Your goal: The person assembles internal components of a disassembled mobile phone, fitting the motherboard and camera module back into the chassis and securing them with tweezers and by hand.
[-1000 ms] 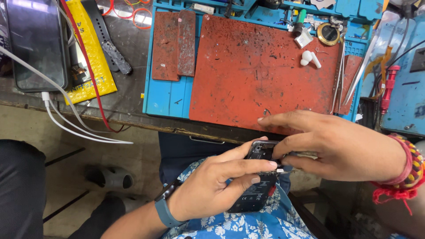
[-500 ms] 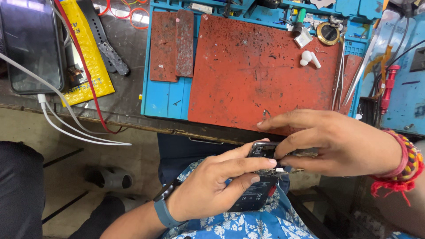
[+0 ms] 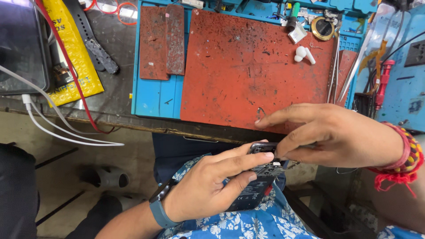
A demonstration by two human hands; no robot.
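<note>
The left hand (image 3: 201, 188) cradles an opened phone (image 3: 256, 186) over the lap, below the surface (image 3: 110, 113), fingers clamped round its body to steady it. The right hand (image 3: 341, 137) pinches its top edge, fingers together.

- Left hand (image 3: 201, 190) cradled an opened dark phone (image 3: 259, 183) above the lap.
- Right hand (image 3: 336, 135) pinched at the phone's top edge.
- Red mat (image 3: 248, 66) lay on the blue tray (image 3: 152, 97); white earbud (image 3: 303, 54) rested there.
</note>
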